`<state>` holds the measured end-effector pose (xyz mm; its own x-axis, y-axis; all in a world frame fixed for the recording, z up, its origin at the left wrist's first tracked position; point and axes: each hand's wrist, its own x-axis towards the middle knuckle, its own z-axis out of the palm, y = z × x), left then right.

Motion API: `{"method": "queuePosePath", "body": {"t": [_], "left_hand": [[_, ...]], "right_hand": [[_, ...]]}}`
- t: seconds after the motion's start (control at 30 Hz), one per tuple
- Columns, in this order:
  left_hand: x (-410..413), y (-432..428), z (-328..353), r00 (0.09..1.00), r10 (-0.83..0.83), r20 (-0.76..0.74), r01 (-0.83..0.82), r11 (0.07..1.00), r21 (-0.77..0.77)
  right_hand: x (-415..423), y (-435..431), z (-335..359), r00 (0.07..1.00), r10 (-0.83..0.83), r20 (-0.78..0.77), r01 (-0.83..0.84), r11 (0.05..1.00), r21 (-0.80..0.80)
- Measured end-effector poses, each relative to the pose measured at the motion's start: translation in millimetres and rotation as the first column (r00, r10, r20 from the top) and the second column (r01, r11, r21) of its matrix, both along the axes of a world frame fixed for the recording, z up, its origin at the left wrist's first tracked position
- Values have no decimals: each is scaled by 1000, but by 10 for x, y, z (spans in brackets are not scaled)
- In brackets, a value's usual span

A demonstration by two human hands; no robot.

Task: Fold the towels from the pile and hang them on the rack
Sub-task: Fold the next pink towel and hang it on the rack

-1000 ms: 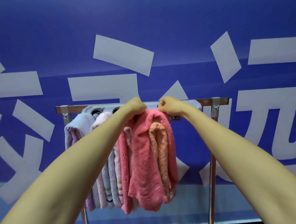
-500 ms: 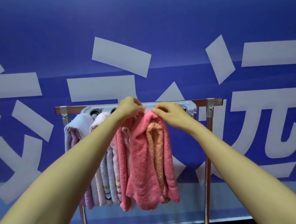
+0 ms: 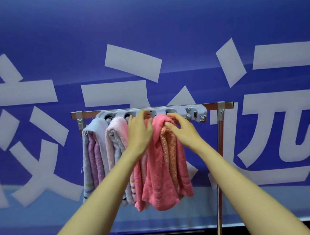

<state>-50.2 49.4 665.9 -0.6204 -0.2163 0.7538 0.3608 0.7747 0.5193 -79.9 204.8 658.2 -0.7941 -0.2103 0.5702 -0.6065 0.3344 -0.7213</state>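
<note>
Blue banner (image 3: 144, 26) behind rack (image 3: 221, 105); pink towel (image 3: 158, 172) hangs on it. Left hand (image 3: 139, 132) and right hand (image 3: 184, 131) touch its top, fingers loose, gripping nothing. Soft, light, floppy: take it at the top fold

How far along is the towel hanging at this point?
Done: the blue-lilac towel and pale pink towel hang on the rack. In hand: left hand and right hand touch the top of the coral towel, already draped, fingers loose. Left: pile out of view, so unknown.
</note>
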Motion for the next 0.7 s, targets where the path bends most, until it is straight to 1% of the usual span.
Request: {"method": "queuePosePath", "body": {"t": [0.07,0.13,0.23,0.33,0.43,0.57,0.63,0.7], "left_hand": [[182,40,-297,989,91,-119,-95,995,-25],[342,120,-653,976,185,-115,-193,980,-56],[441,197,-1054,951,304,49,-303,953,-31],[392,195,-1258,902,365,231,-369,929,-29],[316,235,-1331,874,370,314,-370,927,-64],[305,215,-1347,901,343,267,-365,930,36],[357,153,-1360,907,355,225,-383,919,93],[411,89,-1390,911,376,171,-397,912,106]], "right_hand": [[69,-3,-147,997,-65,-30,61,990,-128],[127,-36,-369,987,-144,-78,130,978,-160],[163,-111,-679,973,-219,-65,213,972,-97],[161,-163,-860,958,-288,-19,286,956,-67],[140,-243,-926,942,-335,10,335,939,-74],[65,-361,-969,921,-387,41,389,919,-65],[41,-379,-1014,920,-387,53,391,916,-86],[44,-377,-1070,923,-382,55,386,915,-120]]}}
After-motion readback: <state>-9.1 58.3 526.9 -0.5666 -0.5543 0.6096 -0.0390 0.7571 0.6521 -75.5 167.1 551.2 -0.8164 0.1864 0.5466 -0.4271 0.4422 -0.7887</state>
